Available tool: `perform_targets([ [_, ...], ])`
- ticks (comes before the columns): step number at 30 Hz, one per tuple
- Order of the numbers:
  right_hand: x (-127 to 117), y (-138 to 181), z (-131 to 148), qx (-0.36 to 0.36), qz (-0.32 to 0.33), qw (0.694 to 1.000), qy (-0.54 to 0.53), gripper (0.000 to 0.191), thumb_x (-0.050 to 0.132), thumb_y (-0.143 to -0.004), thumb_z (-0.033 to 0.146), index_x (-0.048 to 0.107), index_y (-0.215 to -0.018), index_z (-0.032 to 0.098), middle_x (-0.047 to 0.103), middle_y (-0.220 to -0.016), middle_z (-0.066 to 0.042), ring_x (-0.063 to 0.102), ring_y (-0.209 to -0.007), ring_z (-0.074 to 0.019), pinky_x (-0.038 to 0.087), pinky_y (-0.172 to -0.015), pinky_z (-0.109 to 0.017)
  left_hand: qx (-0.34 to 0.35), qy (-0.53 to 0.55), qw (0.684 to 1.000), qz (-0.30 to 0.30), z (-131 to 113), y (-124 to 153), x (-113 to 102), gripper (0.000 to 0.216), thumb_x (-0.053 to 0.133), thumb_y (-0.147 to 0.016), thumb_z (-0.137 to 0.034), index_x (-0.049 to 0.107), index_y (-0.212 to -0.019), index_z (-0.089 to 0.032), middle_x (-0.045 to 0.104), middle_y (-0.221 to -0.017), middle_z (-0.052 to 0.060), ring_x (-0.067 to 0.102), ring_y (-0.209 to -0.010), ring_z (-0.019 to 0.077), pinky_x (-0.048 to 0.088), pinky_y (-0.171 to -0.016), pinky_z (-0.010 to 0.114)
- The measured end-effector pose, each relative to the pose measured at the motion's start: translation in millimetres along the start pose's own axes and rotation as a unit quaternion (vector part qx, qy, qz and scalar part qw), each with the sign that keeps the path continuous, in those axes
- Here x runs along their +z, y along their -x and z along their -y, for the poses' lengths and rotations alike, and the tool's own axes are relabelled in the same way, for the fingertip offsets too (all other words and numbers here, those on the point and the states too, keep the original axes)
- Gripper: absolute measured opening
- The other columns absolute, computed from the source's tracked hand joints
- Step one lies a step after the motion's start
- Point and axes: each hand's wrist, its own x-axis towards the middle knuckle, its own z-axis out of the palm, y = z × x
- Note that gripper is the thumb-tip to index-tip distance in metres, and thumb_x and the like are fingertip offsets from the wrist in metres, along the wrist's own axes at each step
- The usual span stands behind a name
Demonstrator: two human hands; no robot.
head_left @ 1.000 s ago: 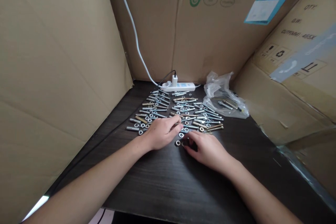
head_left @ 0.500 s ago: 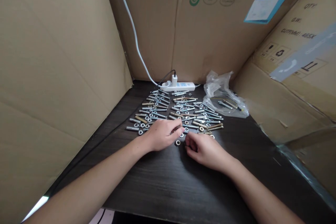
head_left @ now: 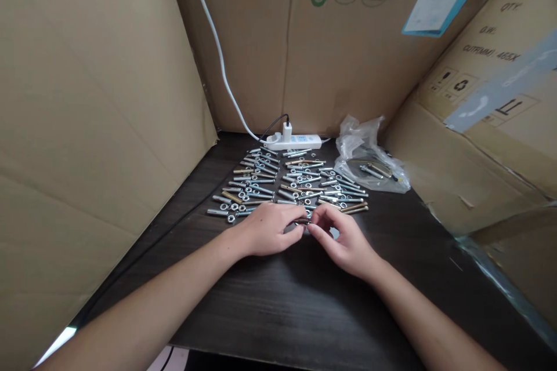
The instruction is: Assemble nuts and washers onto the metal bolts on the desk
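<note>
A transparent, crumpled plastic bag (head_left: 347, 140) lies at the right rear of the dark wood-grain counter (head_left: 270, 307). It contains silver metal bolts (head_left: 371, 171), a brass-coloured bolt (head_left: 383, 170) and a small yellow-and-black piece (head_left: 398, 179); folds in the film blur the remaining contents. Large brown cardboard boxes stand at the left (head_left: 100, 98), rear (head_left: 243, 40) and right (head_left: 478, 174) of the work area; their interiors are not visible.

The left hand (head_left: 272, 229) and right hand (head_left: 348, 243) meet at the front edge of the loose hardware. A slender, dark-looking metal part (head_left: 300, 221) lies between them. The left thumb and fingers are pinched on the part; the right thumb and forefinger are closed at its right end. The fingers cover most of the part, so its exact type cannot be determined. A pale patch within the curl of the right hand cannot be identified.

Silver and brass-coloured metal bolts and sleeves (head_left: 263, 189), with ring-shaped nuts and washers (head_left: 231, 218), lie in rows beyond the hands. The hands conceal the nearest pieces. A white rectangular power strip (head_left: 304, 141) lies behind the rows. Both forearms are cut off at the lower edge of the view.
</note>
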Motion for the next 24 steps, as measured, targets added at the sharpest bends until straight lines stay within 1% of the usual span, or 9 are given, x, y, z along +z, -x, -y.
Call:
perform_targets([
  [3,2.7,-1.1,0.5,0.016,0.004,0.999,-0.039,0.014,0.048,-0.089,0.032,0.047,-0.083,0.02,0.05,-0.07,0.0,0.046,-0.063,-0.0121,0.04,-0.057,-0.023,0.017,0.006,1.0,0.0,-1.0,1.2,-0.2,0.011,0.045,-0.089,-0.028,0.053,-0.088,-0.02,0.061,-0.083,-0.001,0.056,-0.072,0.0146,0.037,-0.065,0.024],
  [6,3.8,-1.9,1.1,0.03,0.005,0.995,-0.091,0.017,0.048,-0.089,0.035,0.045,-0.082,0.02,0.049,-0.071,0.001,0.045,-0.063,-0.0118,0.039,-0.058,-0.024,0.02,0.01,1.0,-0.006,-1.5,1.4,-0.5,0.014,0.046,-0.089,-0.031,0.055,-0.091,-0.02,0.062,-0.083,-0.001,0.057,-0.072,0.0148,0.038,-0.064,0.024],
  [12,3.3,-2.4,1.5,0.055,0.031,0.985,-0.159,0.024,0.047,-0.09,0.042,0.045,-0.081,0.019,0.046,-0.071,0.001,0.043,-0.063,-0.0112,0.037,-0.057,-0.023,0.029,0.018,0.999,-0.002,-2.1,1.0,-1.0,0.017,0.045,-0.09,-0.033,0.057,-0.091,-0.021,0.063,-0.081,-0.001,0.058,-0.071,0.0143,0.038,-0.064,0.023],
  [18,2.3,-3.0,-0.3,0.053,0.044,0.986,-0.15,0.022,0.045,-0.092,0.039,0.046,-0.082,0.019,0.044,-0.068,0.002,0.041,-0.061,-0.0109,0.036,-0.057,-0.023,0.017,0.009,1.0,0.001,-1.4,1.7,-0.3,0.017,0.045,-0.09,-0.034,0.055,-0.093,-0.021,0.064,-0.081,-0.001,0.058,-0.069,0.0143,0.038,-0.063,0.023],
  [24,1.3,-3.7,1.5,0.05,0.041,0.991,-0.121,0.025,0.043,-0.092,0.04,0.048,-0.081,0.019,0.047,-0.068,0.002,0.043,-0.061,-0.0111,0.038,-0.058,-0.023,-0.006,0.001,1.0,-0.002,-3.1,1.6,-1.5,0.019,0.046,-0.089,-0.038,0.053,-0.093,-0.021,0.06,-0.073,-0.002,0.057,-0.062,0.0145,0.038,-0.06,0.023],
])
